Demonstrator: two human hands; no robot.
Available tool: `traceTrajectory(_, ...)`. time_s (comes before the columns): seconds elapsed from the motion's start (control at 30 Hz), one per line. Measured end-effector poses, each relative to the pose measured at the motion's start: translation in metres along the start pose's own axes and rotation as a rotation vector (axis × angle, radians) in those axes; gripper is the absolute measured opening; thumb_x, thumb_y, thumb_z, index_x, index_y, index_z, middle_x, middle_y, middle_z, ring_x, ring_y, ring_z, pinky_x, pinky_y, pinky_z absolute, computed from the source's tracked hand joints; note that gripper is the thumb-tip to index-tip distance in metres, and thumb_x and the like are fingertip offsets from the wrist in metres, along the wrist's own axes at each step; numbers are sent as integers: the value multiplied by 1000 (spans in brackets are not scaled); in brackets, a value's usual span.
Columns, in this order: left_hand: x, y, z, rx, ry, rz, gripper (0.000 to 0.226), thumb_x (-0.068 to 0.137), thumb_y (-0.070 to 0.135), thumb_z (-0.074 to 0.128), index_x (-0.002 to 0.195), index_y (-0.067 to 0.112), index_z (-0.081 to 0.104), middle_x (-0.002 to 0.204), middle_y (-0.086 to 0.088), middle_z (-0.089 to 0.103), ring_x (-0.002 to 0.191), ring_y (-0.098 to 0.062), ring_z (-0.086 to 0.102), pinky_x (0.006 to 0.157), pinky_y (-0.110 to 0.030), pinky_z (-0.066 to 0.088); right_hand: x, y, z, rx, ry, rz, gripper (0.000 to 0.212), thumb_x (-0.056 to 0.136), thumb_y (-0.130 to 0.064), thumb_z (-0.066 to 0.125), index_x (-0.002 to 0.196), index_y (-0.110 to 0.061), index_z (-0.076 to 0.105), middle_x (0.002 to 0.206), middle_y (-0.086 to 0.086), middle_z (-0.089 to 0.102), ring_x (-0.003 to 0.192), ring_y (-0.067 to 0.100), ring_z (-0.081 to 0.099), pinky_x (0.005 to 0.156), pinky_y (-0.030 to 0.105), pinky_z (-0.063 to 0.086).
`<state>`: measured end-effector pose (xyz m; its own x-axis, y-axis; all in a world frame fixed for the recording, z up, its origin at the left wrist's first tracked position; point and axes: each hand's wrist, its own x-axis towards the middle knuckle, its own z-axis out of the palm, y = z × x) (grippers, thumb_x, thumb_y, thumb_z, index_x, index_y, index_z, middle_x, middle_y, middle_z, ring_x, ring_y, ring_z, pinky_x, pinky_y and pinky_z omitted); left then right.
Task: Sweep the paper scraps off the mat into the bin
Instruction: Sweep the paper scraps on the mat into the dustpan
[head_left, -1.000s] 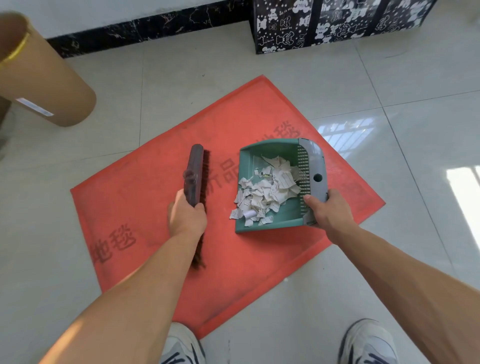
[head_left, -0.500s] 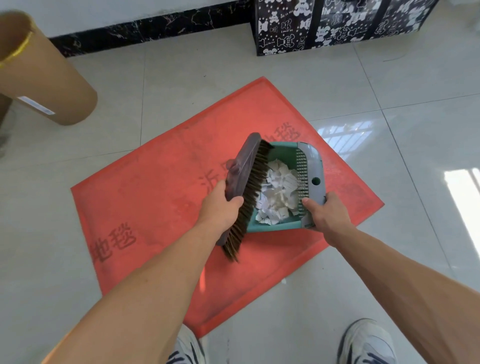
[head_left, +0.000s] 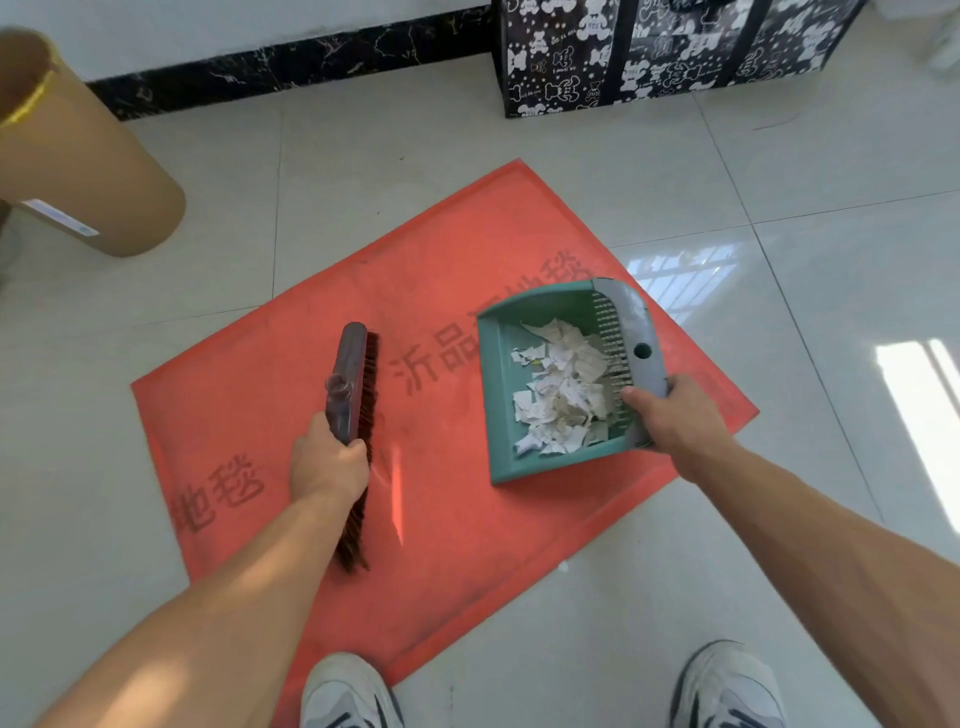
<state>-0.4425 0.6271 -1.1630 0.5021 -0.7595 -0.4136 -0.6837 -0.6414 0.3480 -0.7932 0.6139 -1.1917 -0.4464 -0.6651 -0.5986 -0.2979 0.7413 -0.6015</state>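
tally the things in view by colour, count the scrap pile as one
Red: 1, mat
Green: 1, dustpan
White: 1, paper scraps
Brown: 2, brush, cardboard tube
Black and white: 1, printed bag
Total: 6

The left hand (head_left: 327, 462) has swung the brush (head_left: 353, 395) off the dustpan (head_left: 498, 415) (scraps (head_left: 563, 395) now uncovered), back out over the mat (head_left: 270, 374).

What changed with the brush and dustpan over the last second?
The left hand swung the brush up against the dustpan, then back left onto the mat. The right hand kept holding the dustpan, with the paper scraps inside.
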Motion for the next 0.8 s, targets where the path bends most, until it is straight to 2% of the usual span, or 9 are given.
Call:
traceTrajectory(0.1,-11,4,14,-33,-61,54,23,88,19,60,109,14,52,105,-13,60,97,-35,57,79,-37,44,6,0,-14,-17,61,8,37,83,-37,71,108,-16,52,104,14,63,87,37,69,70,54,63)
traceTrajectory(0.27,-37,39,45,-4,-137,136,29,87,21,63,113,12,54,109,-15,61,104,-36,58,88,-38,46,-1,8,-11,-33,54,31,36,90,-32,69,111,-11,49,101,14,59,85,37,68,67,53,63)
traceTrajectory(0.53,-71,94,68,-20,-334,305,34,87,20,63,120,19,54,113,-5,64,101,-26,58,80,-28,42,-8,23,0,-10,35,82,43,90,-35,69,117,-8,49,107,17,59,88,40,68,67,54,63)
traceTrajectory(0.63,-75,100,67,-23,-408,418,40,88,20,62,127,20,53,120,-5,63,110,-27,57,85,-28,42,-7,25,0,-21,40,62,46,87,-37,70,116,-6,51,107,18,60,88,41,67,67,55,62)
traceTrajectory(0.73,-78,100,64,5,-346,510,42,87,18,61,129,20,52,121,-7,62,112,-28,55,90,-30,42,-4,28,1,-9,21,76,48,85,-41,70,114,-9,50,107,17,61,90,40,67,71,56,62)
traceTrajectory(0.8,-77,96,61,-27,-294,472,42,87,19,62,128,19,52,120,-9,61,113,-29,54,91,-31,41,-4,31,2,15,5,86,49,83,-43,70,114,-11,50,107,16,61,91,40,67,72,56,62)
